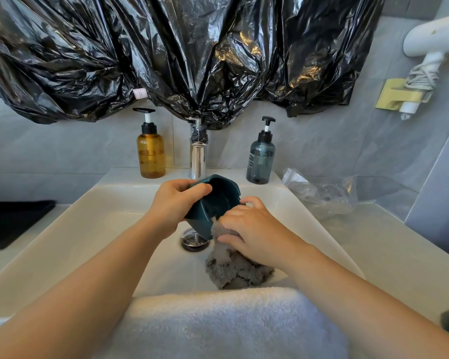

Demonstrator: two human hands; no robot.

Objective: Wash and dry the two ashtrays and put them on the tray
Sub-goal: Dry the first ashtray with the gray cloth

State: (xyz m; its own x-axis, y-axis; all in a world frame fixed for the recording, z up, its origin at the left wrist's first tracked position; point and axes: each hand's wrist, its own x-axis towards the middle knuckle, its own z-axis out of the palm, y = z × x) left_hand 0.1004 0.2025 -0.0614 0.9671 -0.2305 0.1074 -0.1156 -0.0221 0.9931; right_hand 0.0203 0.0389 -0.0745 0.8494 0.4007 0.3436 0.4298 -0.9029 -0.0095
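Honestly looks like early days, left hand (pixel 176 203) grips the teal ashtray (pixel 218 200) tilted over the sink (pixel 101 229) mid-frame, right hand (pixel 257 229) pinches a grey cloth (pixel 233 270) against its lower rim, nothing on the black tray (pixel 13 221) at the left edge yet

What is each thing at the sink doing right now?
ashtray: tilted over the sink, gripped by left hand.
grey cloth: bunched, held against the ashtray by right hand.
faucet: no water seen running.
amber bottle: upright.
blue bottle: upright.
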